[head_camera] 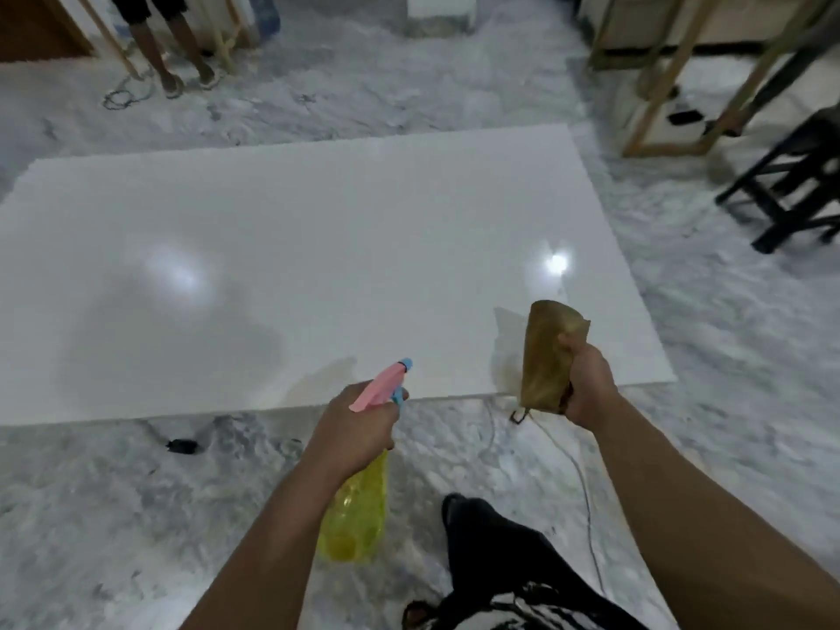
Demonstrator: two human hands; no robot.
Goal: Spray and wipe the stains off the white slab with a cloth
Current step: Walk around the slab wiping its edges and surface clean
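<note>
Spray step in hand: left hand [359, 429] grasps the yellow spray bottle with pink trigger head [363, 488], nozzle aimed at the white slab [272, 247] on the floor. Right hand [588, 386] clutches the folded tan cloth [545, 352] over the slab's near-right edge, above a brownish stain [507, 370]. Next, probably: squeeze trigger, then wipe.

Stool [791, 184] right of slab [318, 247]

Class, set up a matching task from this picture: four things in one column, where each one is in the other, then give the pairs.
Things:
1. yellow plastic spray bottle
2. folded brown cloth
3. white slab
4. black wooden stool

Places:
A. flat on the marble floor
B. in the right hand
C. far right, beside the slab
D. in the left hand

Pairs: 1-D, 2-B, 3-A, 4-C
</note>
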